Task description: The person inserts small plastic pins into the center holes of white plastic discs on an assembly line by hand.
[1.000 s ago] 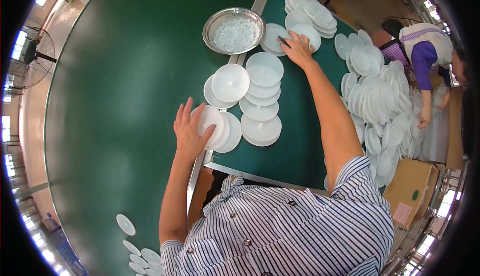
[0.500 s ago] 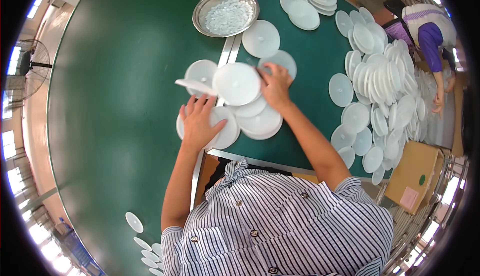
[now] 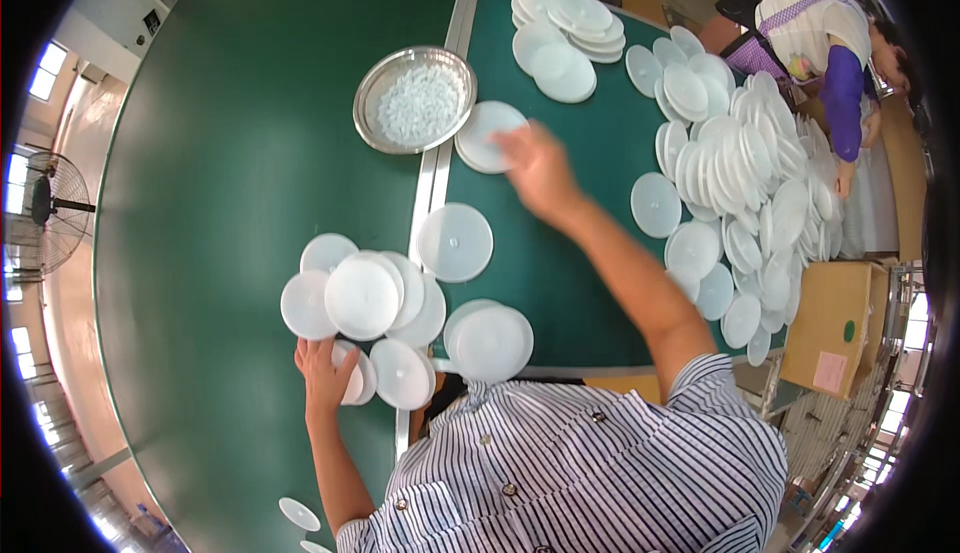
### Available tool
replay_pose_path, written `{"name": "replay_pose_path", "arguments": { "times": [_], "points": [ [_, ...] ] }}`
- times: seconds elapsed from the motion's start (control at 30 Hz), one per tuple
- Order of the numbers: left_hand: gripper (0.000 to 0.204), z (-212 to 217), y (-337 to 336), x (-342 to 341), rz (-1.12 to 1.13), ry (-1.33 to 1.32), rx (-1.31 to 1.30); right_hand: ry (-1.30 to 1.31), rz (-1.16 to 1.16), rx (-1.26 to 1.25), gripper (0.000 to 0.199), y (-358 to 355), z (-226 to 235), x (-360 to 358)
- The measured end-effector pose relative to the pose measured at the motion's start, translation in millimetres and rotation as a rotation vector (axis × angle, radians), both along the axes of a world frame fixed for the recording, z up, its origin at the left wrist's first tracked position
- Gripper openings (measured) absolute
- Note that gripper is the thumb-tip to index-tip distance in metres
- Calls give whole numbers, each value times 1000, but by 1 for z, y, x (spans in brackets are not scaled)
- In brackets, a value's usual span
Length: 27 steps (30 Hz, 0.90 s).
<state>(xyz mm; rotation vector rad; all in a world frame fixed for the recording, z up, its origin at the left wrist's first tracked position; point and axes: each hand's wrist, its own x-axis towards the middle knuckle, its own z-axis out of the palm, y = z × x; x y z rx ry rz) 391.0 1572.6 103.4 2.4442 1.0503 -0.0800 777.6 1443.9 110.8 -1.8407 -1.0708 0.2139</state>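
My left hand [image 3: 322, 381] rests at the near left of a loose cluster of thin white round discs, fingers and thumb apart, touching the lower discs. Some discs there overlap, with one bright disc [image 3: 362, 296] lying on top. A single disc [image 3: 455, 243] with a small nub at its centre lies to the right of the cluster. Near my waist, another few discs [image 3: 490, 343] overlap. My right hand [image 3: 540, 168] is blurred, its fingertips over the edge of a disc [image 3: 485, 135] beside the steel bowl. Its grip cannot be made out.
A steel bowl [image 3: 365, 123] holds many small white pieces. Large heaps of discs [image 3: 740, 163] cover the right of the green table [image 3: 230, 173], with another stack [image 3: 565, 38] at the far side. A metal strip divides the tabletop. A carton [image 3: 825, 328] and another person [image 3: 845, 93] are at the right.
My left hand has moved nearer and left, and the discs around it are spread differently. My right hand has reached away toward the discs by the bowl. The whole view has shifted.
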Motion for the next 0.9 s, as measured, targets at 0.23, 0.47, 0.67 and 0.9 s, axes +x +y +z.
{"name": "replay_pose_path", "arguments": {
  "times": [0.23,0.47,0.67,0.9],
  "points": [
    [31,-9,1,-34,205,-17,115,-405,-427,-645,39,18,-13,291],
    [32,23,45,93,478,-303,42,-181,-233,-601,40,57,-34,392],
    [38,-5,90,258,523,-369,-445,212,6,-490,39,92,-53,384],
    [29,-43,119,289,723,-493,-725,135,271,-377,43,96,-53,298]
  ]
}}
